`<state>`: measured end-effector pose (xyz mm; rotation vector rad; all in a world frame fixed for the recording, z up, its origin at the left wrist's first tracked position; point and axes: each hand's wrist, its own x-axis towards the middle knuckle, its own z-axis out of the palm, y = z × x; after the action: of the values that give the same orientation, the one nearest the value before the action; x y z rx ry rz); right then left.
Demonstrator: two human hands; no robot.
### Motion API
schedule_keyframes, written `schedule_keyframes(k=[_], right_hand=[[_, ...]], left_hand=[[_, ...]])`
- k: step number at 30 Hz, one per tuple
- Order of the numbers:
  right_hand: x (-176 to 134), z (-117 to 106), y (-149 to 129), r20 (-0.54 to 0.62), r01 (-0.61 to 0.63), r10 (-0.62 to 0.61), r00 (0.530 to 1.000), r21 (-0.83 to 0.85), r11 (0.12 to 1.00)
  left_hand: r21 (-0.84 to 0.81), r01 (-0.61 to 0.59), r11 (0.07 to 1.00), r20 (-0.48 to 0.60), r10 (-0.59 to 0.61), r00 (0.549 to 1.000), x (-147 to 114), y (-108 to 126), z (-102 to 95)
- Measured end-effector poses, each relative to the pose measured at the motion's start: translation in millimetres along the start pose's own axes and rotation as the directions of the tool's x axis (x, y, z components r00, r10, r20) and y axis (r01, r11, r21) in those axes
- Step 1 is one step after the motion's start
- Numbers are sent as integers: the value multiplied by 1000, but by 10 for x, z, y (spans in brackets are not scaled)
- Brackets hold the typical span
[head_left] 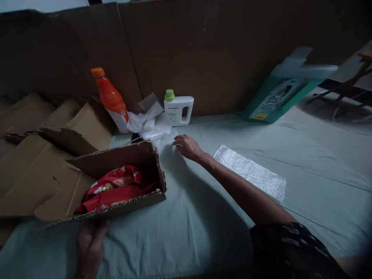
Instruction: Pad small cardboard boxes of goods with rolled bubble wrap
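Note:
My left hand is at the near side of an open cardboard box, its fingers partly hidden beneath the box's front wall as it grips it. Inside the box lies a shiny red printed packet. My right hand stretches over the cloth to the edge of a crumpled heap of clear bubble wrap. Its fingers are bent but apart, with the fingertips beside the wrap; whether they touch it I cannot tell. Under my right forearm, partly covered, is a flat bubble wrap sheet.
Behind the heap stand an orange bottle and a white jug with a green cap. A large green jug is at the right. More cardboard boxes crowd the left. A tall cardboard panel backs the pale green cloth.

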<state>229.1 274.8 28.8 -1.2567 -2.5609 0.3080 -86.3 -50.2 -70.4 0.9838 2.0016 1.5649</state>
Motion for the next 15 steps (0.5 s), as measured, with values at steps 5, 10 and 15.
schedule_keyframes(k=[5,10,15], right_hand=[[295,235,85,16,51,-49,999,-105,993],[359,150,72,-24,66,-72,997,-186,980],[-212,-312,-9,-125,72,-105,987,-245,967]], left_hand=[[52,8,999,63,-11,998,3,11,-11],[49,22,999,-8,-22,1000,4,-29,-14],[33,77,996,-35,-76,996,-15,116,66]])
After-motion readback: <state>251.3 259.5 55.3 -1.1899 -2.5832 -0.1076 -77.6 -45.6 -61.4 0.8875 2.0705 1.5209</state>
